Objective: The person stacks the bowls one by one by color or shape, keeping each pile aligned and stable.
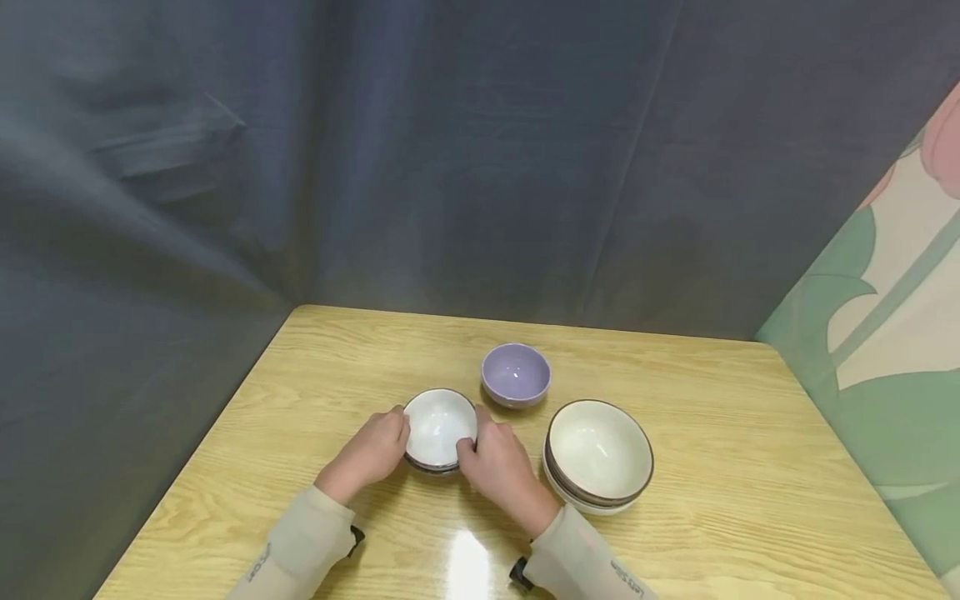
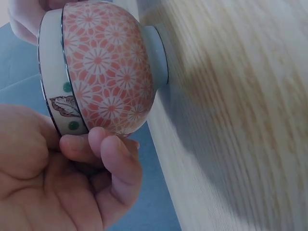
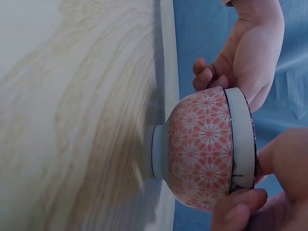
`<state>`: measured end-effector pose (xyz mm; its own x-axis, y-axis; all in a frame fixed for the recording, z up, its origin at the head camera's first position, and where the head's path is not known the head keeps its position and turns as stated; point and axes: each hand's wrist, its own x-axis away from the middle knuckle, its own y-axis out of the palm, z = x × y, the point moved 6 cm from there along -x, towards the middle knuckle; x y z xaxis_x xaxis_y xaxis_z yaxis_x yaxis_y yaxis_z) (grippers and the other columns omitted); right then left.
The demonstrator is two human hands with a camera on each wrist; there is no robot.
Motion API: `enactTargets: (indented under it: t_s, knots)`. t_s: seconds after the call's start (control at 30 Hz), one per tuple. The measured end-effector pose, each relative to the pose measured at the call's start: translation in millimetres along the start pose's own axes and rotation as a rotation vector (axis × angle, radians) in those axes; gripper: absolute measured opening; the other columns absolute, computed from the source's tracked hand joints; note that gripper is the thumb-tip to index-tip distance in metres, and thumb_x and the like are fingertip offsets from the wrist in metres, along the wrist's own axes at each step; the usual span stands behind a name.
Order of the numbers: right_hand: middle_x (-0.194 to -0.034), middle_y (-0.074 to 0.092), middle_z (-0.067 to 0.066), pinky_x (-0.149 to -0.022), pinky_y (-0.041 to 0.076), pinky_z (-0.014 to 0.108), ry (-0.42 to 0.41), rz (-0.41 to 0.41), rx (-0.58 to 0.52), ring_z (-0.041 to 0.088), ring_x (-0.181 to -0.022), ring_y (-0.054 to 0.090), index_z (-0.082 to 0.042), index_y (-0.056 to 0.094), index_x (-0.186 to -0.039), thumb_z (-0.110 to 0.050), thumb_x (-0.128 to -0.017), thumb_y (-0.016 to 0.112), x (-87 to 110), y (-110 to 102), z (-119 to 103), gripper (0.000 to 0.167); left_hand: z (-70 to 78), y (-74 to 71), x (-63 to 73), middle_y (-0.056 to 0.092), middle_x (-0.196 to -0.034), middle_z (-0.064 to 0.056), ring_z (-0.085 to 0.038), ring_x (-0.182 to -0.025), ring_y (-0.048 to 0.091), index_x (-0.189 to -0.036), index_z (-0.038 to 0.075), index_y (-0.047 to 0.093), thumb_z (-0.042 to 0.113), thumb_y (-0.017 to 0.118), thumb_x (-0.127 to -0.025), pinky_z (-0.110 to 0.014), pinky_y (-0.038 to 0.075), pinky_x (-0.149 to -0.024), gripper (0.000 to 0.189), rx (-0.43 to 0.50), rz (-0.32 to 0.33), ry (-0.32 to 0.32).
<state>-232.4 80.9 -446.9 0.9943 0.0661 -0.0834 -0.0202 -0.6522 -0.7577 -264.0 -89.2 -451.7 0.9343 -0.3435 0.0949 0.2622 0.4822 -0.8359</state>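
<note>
Two nested small bowls stand between my hands near the middle of the table. The inner bowl (image 1: 441,427) is white inside with a dark rim; a leaf and green dots mark its outside. Under it, the outer bowl (image 2: 108,67) carries a red-and-white flower pattern, and its pale foot is right at the tabletop. My left hand (image 1: 377,450) pinches the stack at the left rim, thumb above and fingertips against the patterned side. From the right, my right hand (image 1: 501,468) grips the opposite rim with its thumb over the edge. The right wrist view shows the patterned side between both hands.
A purple bowl (image 1: 516,375) sits just behind the stack. To the right, close by my right wrist, stands a stack of larger cream bowls (image 1: 600,450) with dark rims. A dark curtain (image 1: 480,167) hangs along the back and left of the wooden table (image 1: 735,500).
</note>
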Motion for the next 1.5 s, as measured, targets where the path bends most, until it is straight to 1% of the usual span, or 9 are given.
enactTargets:
  t_s: [0.27, 0.4, 0.47, 0.63, 0.77, 0.87, 1.2, 1.37, 1.5]
  knots:
    - [-0.119, 0.065, 0.030, -0.087, 0.055, 0.051, -0.012, 0.046, -0.010, 0.035, -0.103, 0.067, 0.009, 0.048, -0.140, -0.017, -0.090, 0.058, 0.9, -0.5, 2.7, 0.057, -1.2, -4.5, -1.3, 0.063, -0.122, -0.028, -0.029, -0.107, 0.063, -0.129, -0.016, 0.052, 0.017, 0.034, -0.109, -0.047, 0.052, -0.092, 0.043, 0.036, -0.035, 0.017]
    - [-0.120, 0.065, 0.031, -0.089, 0.055, 0.052, -0.020, 0.059, -0.030, 0.038, -0.108, 0.066, 0.010, 0.044, -0.142, -0.024, -0.096, 0.059, 5.0, 0.2, 3.8, 0.060, -2.9, -13.6, 0.2, 0.056, -0.135, -0.029, -0.042, -0.128, 0.052, -0.137, -0.014, 0.048, 0.031, 0.033, -0.109, -0.056, 0.041, -0.106, 0.055, 0.036, -0.097, -0.031]
    - [-0.107, 0.070, 0.029, -0.081, 0.057, 0.049, -0.025, 0.046, -0.041, 0.034, -0.095, 0.070, 0.011, 0.039, -0.146, -0.029, -0.097, 0.058, 8.9, 1.5, 4.2, 0.066, -2.6, -22.5, 1.2, 0.052, -0.140, -0.029, -0.045, -0.133, 0.047, -0.141, -0.012, 0.046, 0.036, 0.034, -0.109, -0.058, 0.038, -0.109, 0.059, -0.008, -0.097, -0.054]
    - [-0.054, 0.056, 0.000, -0.048, 0.047, 0.032, -0.040, -0.009, -0.038, 0.011, -0.047, 0.054, 0.010, 0.026, -0.152, -0.033, -0.099, 0.057, 23.0, -1.7, 5.1, 0.075, 13.9, -56.8, -8.7, 0.059, -0.126, -0.025, -0.040, -0.117, 0.058, -0.135, -0.007, 0.054, 0.031, 0.043, -0.106, -0.055, 0.048, -0.097, 0.050, -0.144, 0.033, -0.017]
    - [-0.048, 0.043, -0.009, -0.038, 0.036, 0.026, -0.059, -0.019, -0.021, 0.005, -0.039, 0.040, 0.009, 0.024, -0.153, -0.032, -0.099, 0.059, 37.3, -11.0, 6.4, 0.077, 35.6, -80.8, -30.6, 0.064, -0.103, -0.014, -0.026, -0.088, 0.061, -0.117, 0.000, 0.064, 0.024, 0.049, -0.103, -0.043, 0.053, -0.076, 0.032, -0.139, 0.128, 0.049]
    - [-0.049, 0.042, -0.011, -0.037, 0.035, 0.025, -0.086, -0.012, -0.011, 0.002, -0.039, 0.037, 0.010, 0.026, -0.152, -0.029, -0.098, 0.061, 48.0, -17.5, 5.5, 0.076, 47.2, -88.4, -51.9, 0.065, -0.090, -0.008, -0.020, -0.073, 0.057, -0.105, 0.004, 0.063, 0.022, 0.050, -0.101, -0.037, 0.049, -0.066, 0.023, -0.088, 0.130, 0.093]
    - [-0.051, 0.038, -0.016, -0.043, 0.032, 0.020, -0.151, 0.022, -0.012, -0.003, -0.043, 0.033, 0.013, 0.035, -0.146, -0.023, -0.094, 0.064, 74.1, -28.2, 0.2, 0.070, 66.9, -58.1, -107.2, 0.057, -0.080, -0.002, -0.014, -0.063, 0.048, -0.096, 0.006, 0.063, 0.023, 0.055, -0.100, -0.030, 0.042, -0.061, 0.019, -0.089, -0.012, 0.134]
    - [-0.053, 0.039, -0.017, -0.046, 0.034, 0.021, -0.167, 0.048, 0.010, -0.003, -0.045, 0.035, 0.013, 0.038, -0.144, -0.022, -0.093, 0.065, 78.5, -29.2, 2.2, 0.068, 79.0, -32.3, -117.6, 0.067, -0.112, -0.011, -0.025, -0.099, 0.063, -0.126, 0.006, 0.058, 0.023, 0.056, -0.102, -0.040, 0.051, -0.088, 0.029, -0.139, -0.112, 0.186]
    - [-0.053, 0.040, -0.016, -0.046, 0.035, 0.022, -0.158, 0.017, 0.007, -0.002, -0.044, 0.037, 0.012, 0.037, -0.145, -0.023, -0.093, 0.064, 78.9, -26.7, 4.2, 0.069, 85.4, -16.2, -118.7, 0.057, -0.142, -0.013, -0.029, -0.133, 0.051, -0.137, 0.008, 0.056, 0.018, 0.053, -0.104, -0.045, 0.041, -0.110, 0.035, -0.146, -0.224, 0.249]
